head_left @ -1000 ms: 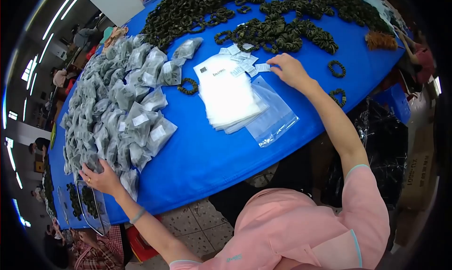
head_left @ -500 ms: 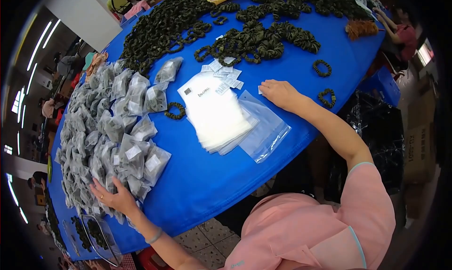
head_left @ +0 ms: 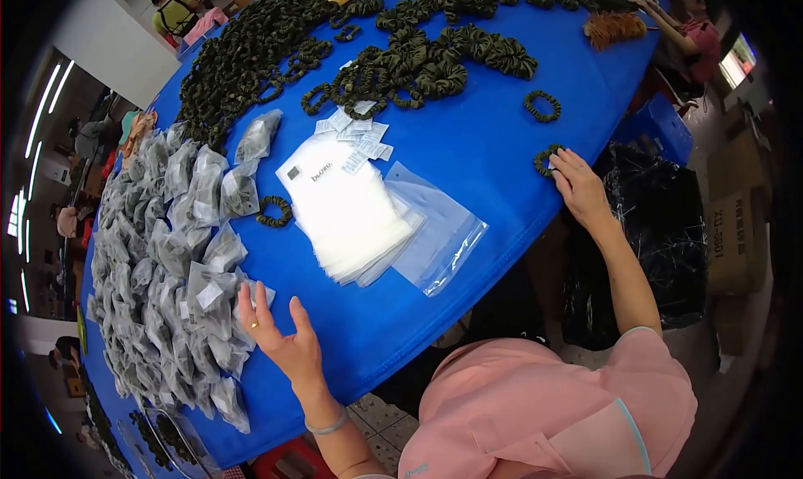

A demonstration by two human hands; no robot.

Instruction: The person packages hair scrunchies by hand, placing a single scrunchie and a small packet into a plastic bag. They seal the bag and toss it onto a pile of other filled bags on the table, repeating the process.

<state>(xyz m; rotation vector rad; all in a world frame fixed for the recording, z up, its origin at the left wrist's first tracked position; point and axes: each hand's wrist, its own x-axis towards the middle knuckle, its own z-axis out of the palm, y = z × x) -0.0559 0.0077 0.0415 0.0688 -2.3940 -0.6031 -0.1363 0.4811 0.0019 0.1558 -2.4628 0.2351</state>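
My left hand (head_left: 287,338) is raised with fingers spread beside the pile of filled clear bags (head_left: 155,270), holding nothing. At the right, my right hand (head_left: 579,185) has its fingertips on a dark green scrunchie (head_left: 545,160); a small white label shows by the fingertips. Another scrunchie (head_left: 542,106) lies just above it. Between my hands are a stack of white printed bags (head_left: 339,216), a flat clear bag (head_left: 439,236) overlapping the stack, and scattered paper labels (head_left: 360,136). A single scrunchie (head_left: 273,211) lies left of the stack.
Heaps of dark scrunchies (head_left: 242,53) cover the far side of the blue table (head_left: 468,145). An orange-brown bundle (head_left: 615,30) is at the far right, near a person (head_left: 698,44). Black plastic (head_left: 657,228) and cartons (head_left: 736,228) stand right of the table.
My left hand has lifted off the bag pile and moved right. My right hand has moved right, from beside the clear bag to the lower scrunchie. The view has shifted slightly.
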